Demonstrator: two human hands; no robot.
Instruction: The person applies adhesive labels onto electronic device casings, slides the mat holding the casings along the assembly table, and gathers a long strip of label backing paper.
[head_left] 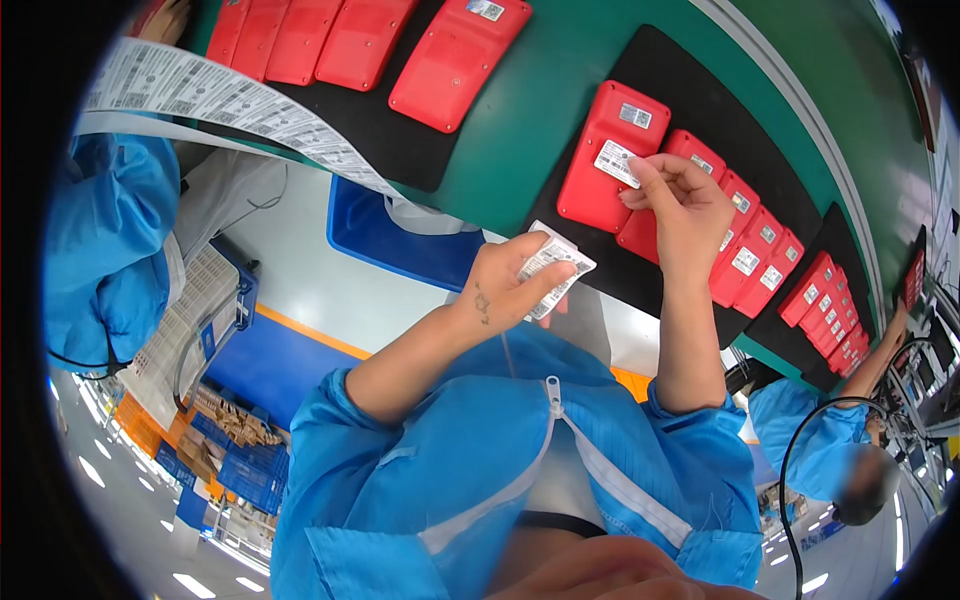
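My left hand [512, 283] is closed around a folded strip of white printed labels [552, 272], with the thumb lying across the top. The thumb and forefinger of my right hand [690, 205] pinch the edge of a white label [616, 163]. That label lies over the face of a red plastic casing [588, 190]; whether it is fully stuck down I cannot tell. A smaller silver label [634, 116] with a square code sits near the casing's upper end. My right hand partly hides the casings behind it.
Several labelled red casings [745, 262] overlap in a row on a black mat [655, 60] on the green bench [530, 110]. More red casings [455, 65] lie at upper left, near a long label strip [250, 105]. A blue bin [400, 245] stands below. Co-workers [115, 240] flank me.
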